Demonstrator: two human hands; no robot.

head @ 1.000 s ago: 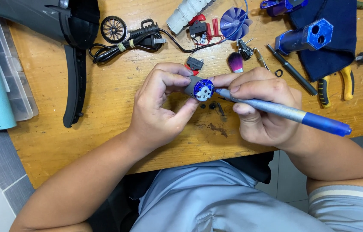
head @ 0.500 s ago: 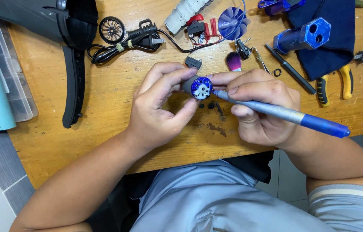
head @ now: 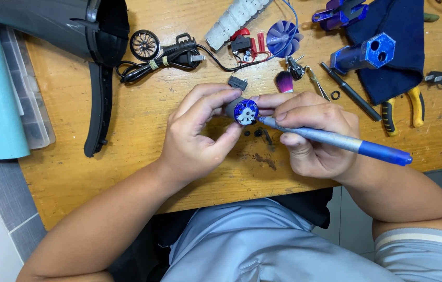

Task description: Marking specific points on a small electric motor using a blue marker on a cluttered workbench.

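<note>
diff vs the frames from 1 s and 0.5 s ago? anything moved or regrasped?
Almost nothing. The small black rectangular part above the hands sits slightly further from the left hand's fingers than a second ago, probably camera shift. No regrasp: the left hand keeps pinching the small cylindrical motor with the blue end cap, and the right hand keeps the grey-and-blue pen-shaped screwdriver tip on that cap. The wooden table clutter is unchanged.

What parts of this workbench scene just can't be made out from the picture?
- Tool tip: the pen-shaped tool in the right hand meets the small motor; the contact point is too small to see.
- Motor body: mostly covered by the left hand fingers.
- Dark housing: cut off by the top edge.
- Tiny black bits on the table: too small to identify.
</note>
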